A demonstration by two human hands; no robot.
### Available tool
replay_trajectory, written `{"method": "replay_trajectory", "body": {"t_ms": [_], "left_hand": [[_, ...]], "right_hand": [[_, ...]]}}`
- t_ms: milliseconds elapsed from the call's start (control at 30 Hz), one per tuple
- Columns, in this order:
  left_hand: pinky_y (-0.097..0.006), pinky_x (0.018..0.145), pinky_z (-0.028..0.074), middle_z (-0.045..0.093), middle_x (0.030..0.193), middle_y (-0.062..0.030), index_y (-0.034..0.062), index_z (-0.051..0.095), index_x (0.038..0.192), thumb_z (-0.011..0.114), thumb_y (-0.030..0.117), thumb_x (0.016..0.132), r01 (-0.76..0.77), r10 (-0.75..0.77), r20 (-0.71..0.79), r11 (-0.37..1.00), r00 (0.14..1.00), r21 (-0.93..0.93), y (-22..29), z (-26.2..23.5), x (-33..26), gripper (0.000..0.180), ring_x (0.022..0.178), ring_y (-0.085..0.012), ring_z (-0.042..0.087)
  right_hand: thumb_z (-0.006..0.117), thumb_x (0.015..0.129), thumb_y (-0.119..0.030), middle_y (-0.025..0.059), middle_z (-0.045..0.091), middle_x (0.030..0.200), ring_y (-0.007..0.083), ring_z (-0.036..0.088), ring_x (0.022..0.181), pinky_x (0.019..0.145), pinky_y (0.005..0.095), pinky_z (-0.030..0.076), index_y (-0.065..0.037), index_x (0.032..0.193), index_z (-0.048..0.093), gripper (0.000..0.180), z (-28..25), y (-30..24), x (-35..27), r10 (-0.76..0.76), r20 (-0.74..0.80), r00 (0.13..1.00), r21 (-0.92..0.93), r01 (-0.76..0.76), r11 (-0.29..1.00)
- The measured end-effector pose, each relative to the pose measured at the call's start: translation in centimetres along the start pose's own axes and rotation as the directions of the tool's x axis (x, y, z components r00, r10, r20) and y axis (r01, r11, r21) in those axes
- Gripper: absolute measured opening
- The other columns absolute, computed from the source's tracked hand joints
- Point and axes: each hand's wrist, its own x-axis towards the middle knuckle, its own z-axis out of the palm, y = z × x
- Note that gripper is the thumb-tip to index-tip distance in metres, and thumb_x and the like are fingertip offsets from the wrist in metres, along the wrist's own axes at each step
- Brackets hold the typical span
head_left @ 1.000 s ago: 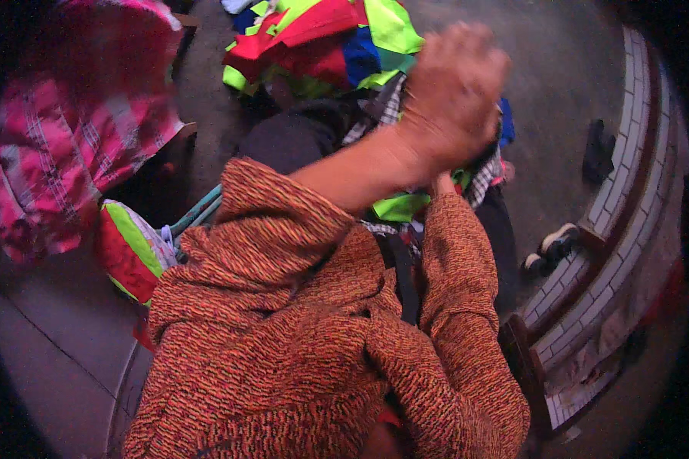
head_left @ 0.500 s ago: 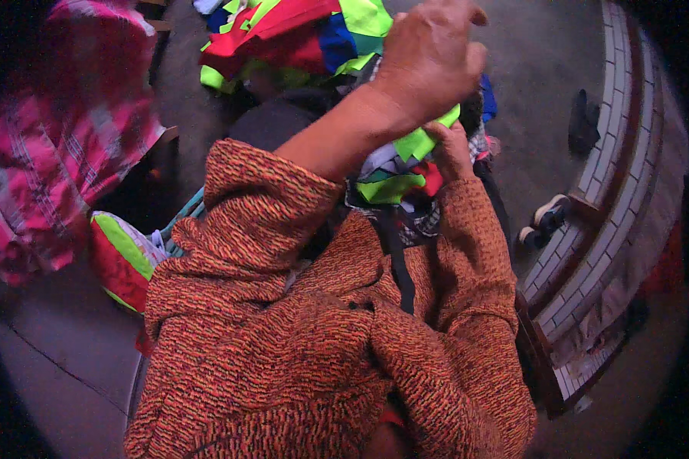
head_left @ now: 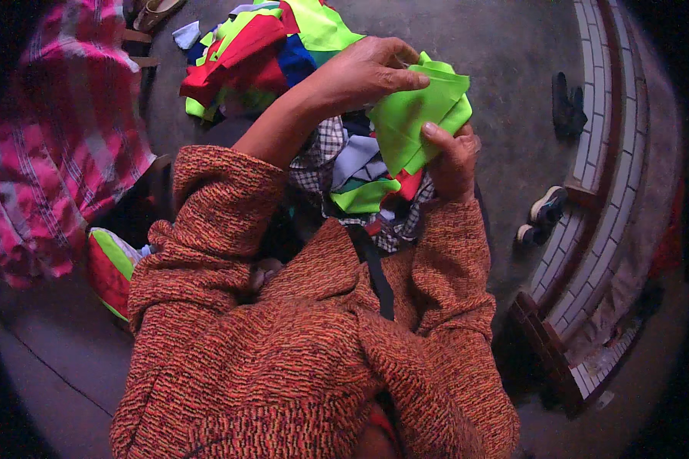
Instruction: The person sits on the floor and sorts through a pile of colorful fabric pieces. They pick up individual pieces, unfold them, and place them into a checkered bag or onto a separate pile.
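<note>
A folded bright green cloth [head_left: 409,126] is held up above my lap, with several layers showing at its edges. My right hand [head_left: 455,161] grips its lower right side, thumb on the front. From the left, my left hand [head_left: 364,73] meets its upper edge, the thumb lying over the cloth and the other fingers curled, partly hidden. Beneath the cloth, a black-and-white checked fabric [head_left: 325,145] covers my lap. Grey scraps [head_left: 356,161], another green scrap [head_left: 365,197] and a red scrap [head_left: 409,183] lie on it.
A heap of red, green and blue fabric [head_left: 245,57] lies on the floor ahead. Pink checked cloth [head_left: 69,153] hangs at the left beside a red-and-green padded piece [head_left: 111,268]. Dark shoes [head_left: 547,206] sit by the white-tiled step [head_left: 589,153] on the right.
My left hand has come down and left from its raised spot to the green cloth. The cloth, mostly hidden before, now shows broadly in my right hand. The view has shifted slightly.
</note>
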Motion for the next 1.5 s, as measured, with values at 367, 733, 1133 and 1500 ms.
{"method": "replay_trajectory", "body": {"t_ms": [367,733,1133,1500], "left_hand": [[-0.028,0.078,0.046,0.063,0.094,-0.0105,-0.0083,0.057,0.107,0.07,0.016,0.076,0.12,-0.119,-0.012,0.986,0.993,0.114,0.1,-0.1,-0.4,0.041,0.086,-0.0166,0.059],[-0.026,0.074,0.047,0.064,0.089,-0.0046,-0.0015,0.062,0.101,0.069,0.017,0.077,-0.032,0.025,0.171,0.999,0.985,0.038,-0.1,0.8,0.1,0.031,0.082,-0.0125,0.059],[-0.026,0.082,0.043,0.063,0.093,-0.0039,-0.0006,0.061,0.104,0.062,0.03,0.085,-0.027,0.046,0.087,0.977,0.995,-0.211,0.9,0.2,-0.3,0.036,0.089,-0.012,0.057],[-0.029,0.089,0.041,0.061,0.105,-0.0048,-0.0004,0.054,0.117,0.076,0.021,0.07,-0.041,0.045,0.414,0.999,0.909,-0.019,0.2,1.2,-0.2,0.056,0.1,-0.0141,0.054]], "right_hand": [[0.062,0.081,-0.007,0.0066,0.062,0.098,0.014,0.059,0.084,0.078,0.0252,0.047,0.002,0.119,0.048,0.042,-2.9,1.5,1.5,0.039,-0.116,0.993,-0.336,-0.076,0.939],[0.071,0.077,-0.023,0.0058,0.06,0.105,0.0144,0.057,0.096,0.08,0.0266,0.048,-0.005,0.117,0.054,0.047,-1.5,1.5,1.1,-0.142,0.06,0.988,-0.428,0.154,0.891],[0.046,0.092,-0.033,0.0189,0.057,0.114,0.0275,0.058,0.102,0.092,0.0385,0.045,0.003,0.123,0.045,0.048,-2.5,-0.4,1.2,0.084,0.148,0.985,0.421,-0.139,0.896],[0.041,0.092,-0.042,0.0224,0.056,0.114,0.0335,0.056,0.104,0.092,0.0454,0.044,0.006,0.122,0.046,0.056,-2.6,-1.4,0.7,0.04,0.219,0.975,0.636,-0.174,0.752]]}}
